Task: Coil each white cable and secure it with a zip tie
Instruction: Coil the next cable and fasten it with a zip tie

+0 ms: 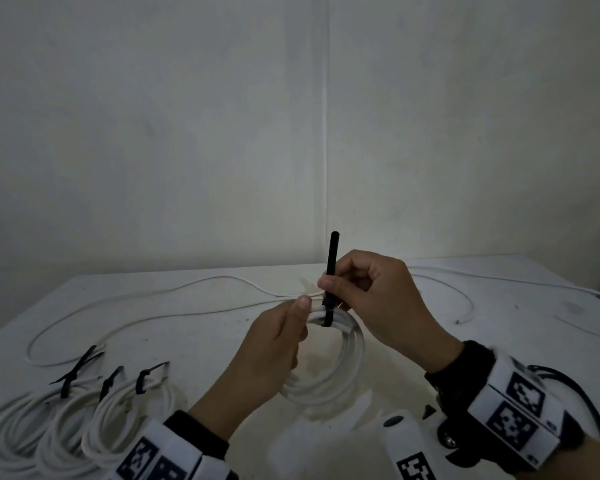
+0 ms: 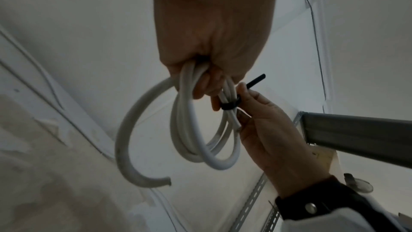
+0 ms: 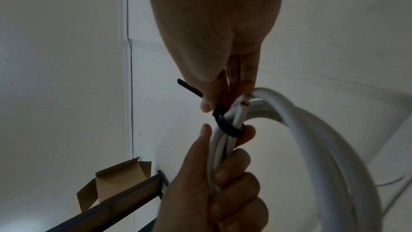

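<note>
A coil of white cable point(image 1: 340, 372) hangs just above the white table point(image 1: 194, 344) at centre. My left hand point(image 1: 300, 317) grips the coil's top strands, its fingers curled round the bundle point(image 2: 185, 130). A black zip tie point(image 1: 332, 268) is looped round the strands beside those fingers, and its tail points straight up. My right hand point(image 1: 336, 289) pinches that tail just above the loop. In the right wrist view the zip tie band point(image 3: 227, 127) sits snug round the strands, with a cut cable end point(image 3: 242, 102) poking out above it.
Three tied cable coils point(image 1: 66, 424) with black zip ties lie at the table's front left. Loose white cables point(image 1: 153, 306) trail across the back and right point(image 1: 465, 296) of the table. A wall stands behind. A cardboard box point(image 3: 118, 179) shows in the right wrist view.
</note>
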`<action>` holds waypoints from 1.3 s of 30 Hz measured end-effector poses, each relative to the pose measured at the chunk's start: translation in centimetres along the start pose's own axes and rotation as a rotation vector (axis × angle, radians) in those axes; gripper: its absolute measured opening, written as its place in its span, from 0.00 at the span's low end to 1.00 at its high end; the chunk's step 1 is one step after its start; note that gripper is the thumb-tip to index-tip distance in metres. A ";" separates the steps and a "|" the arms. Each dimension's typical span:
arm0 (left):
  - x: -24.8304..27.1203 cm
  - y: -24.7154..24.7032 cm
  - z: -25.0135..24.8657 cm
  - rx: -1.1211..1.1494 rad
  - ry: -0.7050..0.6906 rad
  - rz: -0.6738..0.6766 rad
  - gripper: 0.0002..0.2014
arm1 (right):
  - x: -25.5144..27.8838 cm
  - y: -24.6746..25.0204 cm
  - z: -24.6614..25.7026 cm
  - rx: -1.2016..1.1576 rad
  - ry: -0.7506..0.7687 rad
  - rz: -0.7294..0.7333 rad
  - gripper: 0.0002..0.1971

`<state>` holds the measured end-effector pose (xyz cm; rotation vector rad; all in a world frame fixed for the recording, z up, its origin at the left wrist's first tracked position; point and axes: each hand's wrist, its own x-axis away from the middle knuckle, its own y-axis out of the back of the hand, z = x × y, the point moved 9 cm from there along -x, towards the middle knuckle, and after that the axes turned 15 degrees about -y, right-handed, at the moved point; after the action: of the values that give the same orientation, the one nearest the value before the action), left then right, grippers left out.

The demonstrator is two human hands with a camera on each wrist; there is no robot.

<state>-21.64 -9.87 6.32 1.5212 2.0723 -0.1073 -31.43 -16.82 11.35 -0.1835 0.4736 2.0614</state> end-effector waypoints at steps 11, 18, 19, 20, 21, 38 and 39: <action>0.1 0.3 -1.2 0.116 -0.046 -0.181 0.24 | 0.3 -0.2 1.2 0.004 0.057 0.001 0.12; -0.2 0.2 -2.4 0.114 -0.112 -0.214 0.15 | 0.5 -0.2 1.7 0.060 0.076 -0.026 0.08; -0.2 0.3 -2.6 0.108 -0.124 -0.216 0.13 | 0.4 -0.1 1.9 0.064 0.081 -0.032 0.07; -0.2 0.3 -2.7 0.104 -0.130 -0.222 0.12 | 0.3 -0.1 2.0 0.065 0.080 -0.036 0.07; -0.2 0.3 -2.8 0.097 -0.133 -0.226 0.12 | 0.3 0.0 2.1 0.069 0.085 -0.044 0.07; 0.1 0.2 -2.5 0.147 -0.110 -0.320 0.13 | 0.3 -0.1 2.6 0.078 0.113 -0.105 0.06; 0.1 0.3 -2.5 0.137 -0.115 -0.321 0.13 | 0.2 -0.1 2.4 0.070 0.096 -0.105 0.06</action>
<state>-22.34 -8.71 8.45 1.2132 2.2362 -0.4556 -31.26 -15.65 13.40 -0.2610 0.5820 1.9363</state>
